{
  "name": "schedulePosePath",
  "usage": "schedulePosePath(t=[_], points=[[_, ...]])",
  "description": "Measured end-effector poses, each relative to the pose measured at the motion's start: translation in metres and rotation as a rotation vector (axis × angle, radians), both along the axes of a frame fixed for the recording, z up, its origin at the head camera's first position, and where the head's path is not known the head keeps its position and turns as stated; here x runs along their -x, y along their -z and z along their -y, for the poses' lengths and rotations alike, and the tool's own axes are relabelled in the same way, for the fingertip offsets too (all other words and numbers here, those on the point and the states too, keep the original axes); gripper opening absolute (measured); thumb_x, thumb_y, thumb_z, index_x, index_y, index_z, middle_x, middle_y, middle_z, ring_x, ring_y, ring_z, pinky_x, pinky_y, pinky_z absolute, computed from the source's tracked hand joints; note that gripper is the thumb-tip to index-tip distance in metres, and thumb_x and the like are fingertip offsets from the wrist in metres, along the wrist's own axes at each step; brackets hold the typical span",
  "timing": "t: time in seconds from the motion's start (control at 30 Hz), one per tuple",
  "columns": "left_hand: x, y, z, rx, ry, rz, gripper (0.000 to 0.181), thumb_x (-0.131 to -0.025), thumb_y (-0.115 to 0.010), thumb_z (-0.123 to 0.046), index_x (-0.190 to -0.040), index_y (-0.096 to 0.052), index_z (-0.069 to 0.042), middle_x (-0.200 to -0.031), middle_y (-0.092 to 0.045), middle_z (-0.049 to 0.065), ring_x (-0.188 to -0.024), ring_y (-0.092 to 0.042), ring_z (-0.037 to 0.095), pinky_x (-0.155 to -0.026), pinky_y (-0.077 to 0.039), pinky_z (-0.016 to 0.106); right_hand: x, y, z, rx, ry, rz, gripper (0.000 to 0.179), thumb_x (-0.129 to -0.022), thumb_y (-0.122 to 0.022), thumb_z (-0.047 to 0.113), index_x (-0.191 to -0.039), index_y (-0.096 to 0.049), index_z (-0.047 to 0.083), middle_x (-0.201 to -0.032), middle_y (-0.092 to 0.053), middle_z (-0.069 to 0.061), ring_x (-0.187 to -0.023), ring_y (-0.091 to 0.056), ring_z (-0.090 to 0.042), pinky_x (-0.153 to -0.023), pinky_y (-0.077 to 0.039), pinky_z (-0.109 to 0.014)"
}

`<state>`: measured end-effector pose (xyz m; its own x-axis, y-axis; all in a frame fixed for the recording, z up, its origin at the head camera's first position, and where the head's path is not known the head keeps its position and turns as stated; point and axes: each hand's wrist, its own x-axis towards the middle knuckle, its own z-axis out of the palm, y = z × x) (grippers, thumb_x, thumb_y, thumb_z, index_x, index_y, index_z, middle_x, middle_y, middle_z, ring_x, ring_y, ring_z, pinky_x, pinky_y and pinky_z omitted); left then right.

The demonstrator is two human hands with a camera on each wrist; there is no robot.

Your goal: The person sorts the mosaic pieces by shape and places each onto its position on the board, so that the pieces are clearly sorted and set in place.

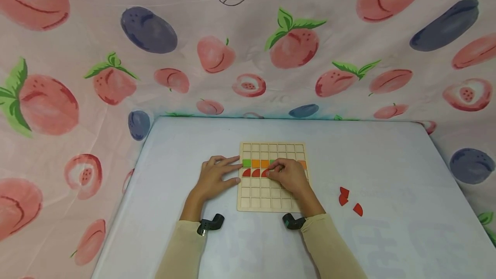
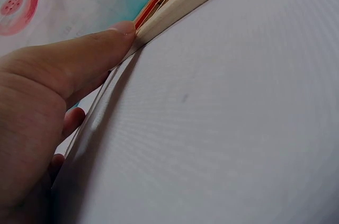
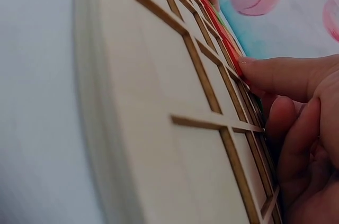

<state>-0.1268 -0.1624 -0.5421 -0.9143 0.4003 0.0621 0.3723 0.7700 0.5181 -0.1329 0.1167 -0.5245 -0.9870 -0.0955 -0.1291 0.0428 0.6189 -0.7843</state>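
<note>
A wooden grid board (image 1: 255, 203) lies flat on the table. My left hand (image 1: 213, 179) is at its left side, fingers spread, with the thumb (image 2: 100, 49) touching the board's edge in the left wrist view. Over the middle of the grid, my right hand (image 1: 290, 178) pinches a red quarter-circle piece (image 1: 264, 173) at the third cell of a row; its thumb (image 3: 286, 75) meets the red in the right wrist view. Two like red pieces (image 1: 251, 173) fill the cells to the left. The row above holds green and orange squares (image 1: 255, 163), partly hidden by the right hand.
Right of the board lie several loose red pieces (image 1: 358, 209), two of them touching. The white table (image 1: 186, 141) ends at a fruit-print cloth (image 1: 240, 55) behind and at both sides. A black wrist device (image 1: 211, 224) sits at each cuff.
</note>
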Motion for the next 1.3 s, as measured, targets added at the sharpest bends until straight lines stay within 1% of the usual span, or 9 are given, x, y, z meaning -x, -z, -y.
schedulePosePath(t=[0.13, 0.37, 0.63, 0.73, 0.83, 0.97, 1.1, 1.2, 1.3], points=[[-0.001, -0.001, 0.0, -0.004, -0.003, 0.004, 0.049, -0.093, -0.069, -0.053, -0.139, -0.063, -0.037, -0.156, -0.048, -0.017, -0.138, -0.04, 0.022, -0.106, -0.03, 0.048, 0.0, 0.001, 0.0, -0.005, 0.001, 0.004, 0.013, -0.082, -0.085, 0.025, -0.09, -0.077, 0.019, -0.069, -0.063, 0.004, -0.066, -0.055, -0.015, -0.064, -0.044, -0.031], [0.0, 0.001, 0.0, -0.002, -0.003, 0.0, 0.049, -0.093, -0.069, -0.053, -0.139, -0.063, -0.038, -0.156, -0.048, -0.017, -0.137, -0.04, 0.022, -0.105, -0.031, 0.048, -0.001, 0.002, -0.002, 0.024, -0.003, 0.015, 0.012, -0.082, -0.084, 0.022, -0.091, -0.077, 0.018, -0.072, -0.065, 0.003, -0.065, -0.055, -0.015, -0.064, -0.045, -0.031], [0.0, 0.002, 0.001, -0.001, 0.004, -0.014, 0.049, -0.093, -0.068, -0.054, -0.139, -0.063, -0.038, -0.156, -0.049, -0.017, -0.136, -0.041, 0.021, -0.104, -0.031, 0.048, -0.005, -0.006, -0.011, 0.144, -0.03, 0.078, 0.017, -0.083, -0.084, 0.02, -0.096, -0.076, 0.015, -0.08, -0.067, -0.001, -0.068, -0.057, -0.017, -0.065, -0.049, -0.03], [0.0, 0.002, 0.001, -0.002, 0.004, -0.013, 0.049, -0.094, -0.067, -0.054, -0.139, -0.063, -0.038, -0.156, -0.048, -0.017, -0.137, -0.04, 0.022, -0.104, -0.031, 0.047, -0.006, -0.009, -0.018, 0.195, -0.036, 0.112, 0.02, -0.083, -0.084, 0.021, -0.1, -0.076, 0.015, -0.084, -0.068, -0.003, -0.072, -0.06, -0.018, -0.069, -0.051, -0.031], [0.0, 0.002, 0.0, -0.001, 0.003, -0.011, 0.049, -0.093, -0.068, -0.054, -0.139, -0.063, -0.038, -0.156, -0.048, -0.017, -0.137, -0.04, 0.022, -0.104, -0.031, 0.047, -0.008, -0.011, -0.029, 0.217, -0.028, 0.127, 0.022, -0.085, -0.083, 0.022, -0.103, -0.076, 0.013, -0.086, -0.069, -0.004, -0.077, -0.061, -0.02, -0.073, -0.052, -0.031], [0.001, 0.002, 0.0, 0.001, -0.001, -0.006, 0.049, -0.093, -0.068, -0.054, -0.139, -0.063, -0.038, -0.156, -0.048, -0.017, -0.137, -0.04, 0.022, -0.105, -0.031, 0.047, -0.01, -0.015, -0.046, 0.195, -0.013, 0.129, 0.024, -0.086, -0.083, 0.023, -0.105, -0.075, 0.011, -0.088, -0.069, -0.006, -0.079, -0.06, -0.022, -0.072, -0.051, -0.029], [0.0, 0.001, 0.0, 0.003, -0.003, -0.005, 0.049, -0.093, -0.068, -0.054, -0.139, -0.063, -0.038, -0.156, -0.048, -0.017, -0.137, -0.04, 0.021, -0.105, -0.03, 0.047, -0.01, -0.024, -0.065, 0.165, -0.006, 0.13, 0.026, -0.086, -0.083, 0.022, -0.106, -0.074, 0.01, -0.092, -0.07, -0.007, -0.081, -0.06, -0.022, -0.072, -0.05, -0.028], [0.0, 0.001, 0.0, 0.0, -0.003, -0.01, 0.048, -0.093, -0.069, -0.053, -0.139, -0.064, -0.037, -0.156, -0.049, -0.017, -0.137, -0.04, 0.021, -0.105, -0.03, 0.048, -0.01, -0.03, -0.081, 0.131, 0.0, 0.123, 0.026, -0.086, -0.083, 0.023, -0.107, -0.075, 0.011, -0.091, -0.07, -0.006, -0.081, -0.061, -0.022, -0.072, -0.05, -0.028], [0.0, 0.002, 0.0, -0.001, -0.003, -0.012, 0.048, -0.093, -0.069, -0.053, -0.139, -0.064, -0.037, -0.156, -0.049, -0.017, -0.137, -0.04, 0.021, -0.105, -0.03, 0.048, -0.01, -0.032, -0.1, 0.069, 0.002, 0.097, 0.025, -0.087, -0.082, 0.025, -0.107, -0.075, 0.013, -0.089, -0.069, -0.005, -0.081, -0.061, -0.022, -0.071, -0.051, -0.029]])
